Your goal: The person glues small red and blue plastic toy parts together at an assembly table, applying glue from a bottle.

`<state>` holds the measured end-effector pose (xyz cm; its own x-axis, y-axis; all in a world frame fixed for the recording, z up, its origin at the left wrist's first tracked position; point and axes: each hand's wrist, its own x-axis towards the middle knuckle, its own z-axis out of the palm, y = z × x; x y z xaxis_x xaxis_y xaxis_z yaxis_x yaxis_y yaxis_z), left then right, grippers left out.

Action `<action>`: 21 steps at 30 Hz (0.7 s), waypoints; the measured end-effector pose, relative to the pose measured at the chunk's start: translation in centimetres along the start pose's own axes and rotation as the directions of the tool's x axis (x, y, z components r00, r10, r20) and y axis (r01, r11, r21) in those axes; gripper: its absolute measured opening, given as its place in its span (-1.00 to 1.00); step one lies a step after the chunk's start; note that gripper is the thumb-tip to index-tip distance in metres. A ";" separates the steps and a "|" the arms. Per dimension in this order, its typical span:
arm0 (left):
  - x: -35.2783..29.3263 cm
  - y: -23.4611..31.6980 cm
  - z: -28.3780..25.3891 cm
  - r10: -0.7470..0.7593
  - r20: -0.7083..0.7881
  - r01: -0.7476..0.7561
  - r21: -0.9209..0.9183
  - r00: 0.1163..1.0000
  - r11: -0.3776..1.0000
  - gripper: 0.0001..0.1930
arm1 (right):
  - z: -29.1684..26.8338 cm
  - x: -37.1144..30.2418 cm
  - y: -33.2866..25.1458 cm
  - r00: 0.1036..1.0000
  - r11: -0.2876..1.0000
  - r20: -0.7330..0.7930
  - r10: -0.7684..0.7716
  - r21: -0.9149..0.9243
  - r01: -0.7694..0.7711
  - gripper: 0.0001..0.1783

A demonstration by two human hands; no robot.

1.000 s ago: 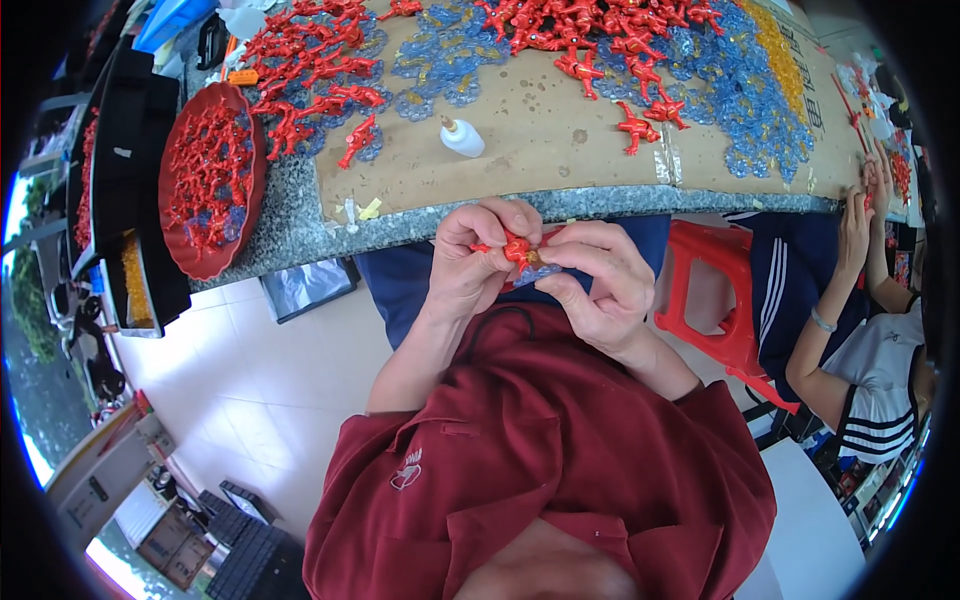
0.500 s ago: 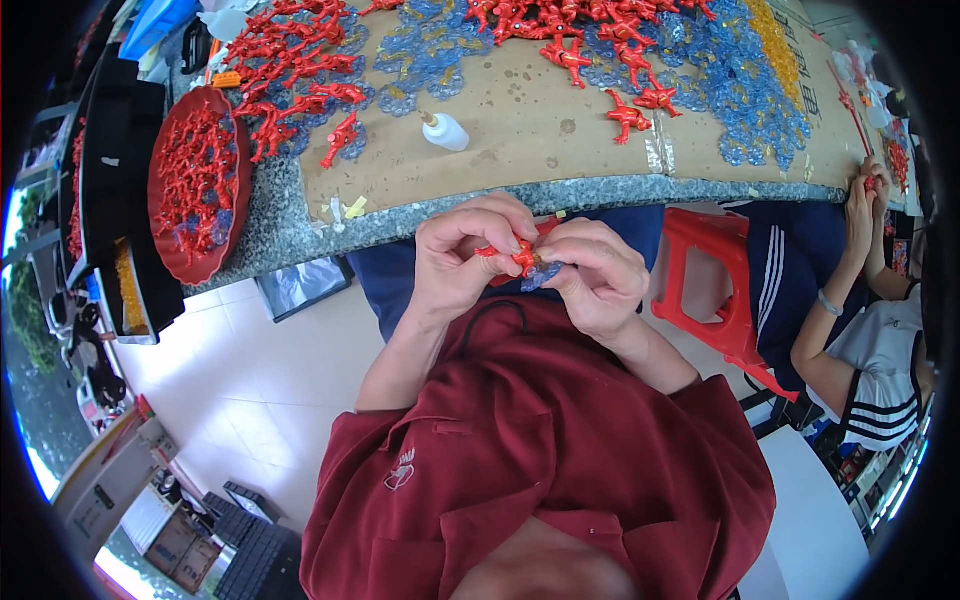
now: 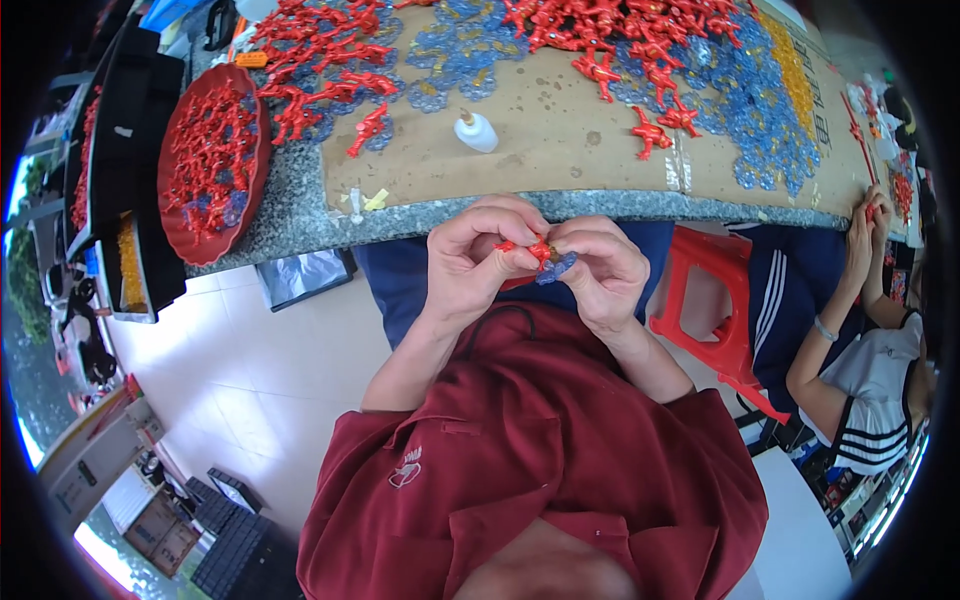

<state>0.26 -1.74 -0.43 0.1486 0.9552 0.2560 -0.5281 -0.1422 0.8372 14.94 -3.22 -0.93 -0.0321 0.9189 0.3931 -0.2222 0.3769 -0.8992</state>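
Note:
Just off the table's front edge, my left hand point(image 3: 478, 258) pinches a small red plastic figure point(image 3: 538, 250) between thumb and fingers. Facing it, my right hand point(image 3: 606, 268) grips a clear blue plastic base point(image 3: 556, 268) with its thumb and fingertips. Figure and base meet between the two hands; fingers partly hide the joint. Beyond my hands, a white squeeze bottle point(image 3: 476, 132) with a brownish tip stands on the cardboard sheet point(image 3: 540, 165). A single red figure on a blue base point(image 3: 369, 130) lies to its left.
A red scalloped tray point(image 3: 258, 195) of red figures sits at the table's left. Piles of red figures point(image 3: 600, 25), blue bases point(image 3: 765, 140) and yellow pieces point(image 3: 783, 70) cover the far side. A red stool point(image 3: 690, 300) stands right of me, near another person's hands point(image 3: 868, 225).
My view has shifted slightly, so the table appears a little higher and further right. Both hands keep hold of the figure and base, with small finger movements.

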 end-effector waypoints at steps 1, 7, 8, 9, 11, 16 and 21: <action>0.0 0.2 -0.3 -0.014 -0.015 0.013 -0.032 1.000 0.999 -0.81 | 0.1 0.4 -0.1 0.999 1.000 0.043 0.017 -0.020 -0.016 -0.74; 1.0 3.9 -2.2 0.256 -0.241 0.008 0.742 0.936 0.670 -0.75 | -0.4 2.9 0.1 0.982 0.968 -0.017 0.186 -0.168 -0.186 -0.64; 1.5 4.5 -2.6 0.286 -0.185 0.010 0.855 0.940 0.518 -0.76 | -0.1 3.7 0.0 0.989 0.946 -0.018 0.148 -0.289 -0.147 -0.63; 2.0 5.1 -3.0 0.305 -0.124 0.011 0.937 0.944 0.348 -0.78 | 0.3 4.5 -0.2 0.994 0.907 -0.016 0.109 -0.407 -0.106 -0.63; 2.9 4.5 -4.4 0.369 -0.043 -0.031 0.981 0.929 0.193 -0.78 | 1.3 5.6 -0.2 0.990 0.873 -0.024 0.138 -0.469 -0.133 -0.62; 4.0 4.3 -4.9 0.433 0.069 -0.072 0.997 0.899 -0.009 -0.76 | 2.8 7.8 2.7 0.989 0.737 0.119 -0.089 -0.660 0.146 -0.61; 4.0 4.4 -2.3 0.540 0.196 -0.106 0.976 0.819 -0.193 -0.74 | 1.4 7.1 1.7 0.991 0.819 0.044 -0.127 -0.560 0.130 -0.66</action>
<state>-3.37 2.06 3.18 0.0002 0.6547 0.7559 0.9017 -0.3270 0.2830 13.01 3.82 0.60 -0.0460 0.8575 0.5125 0.3593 0.4929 -0.7925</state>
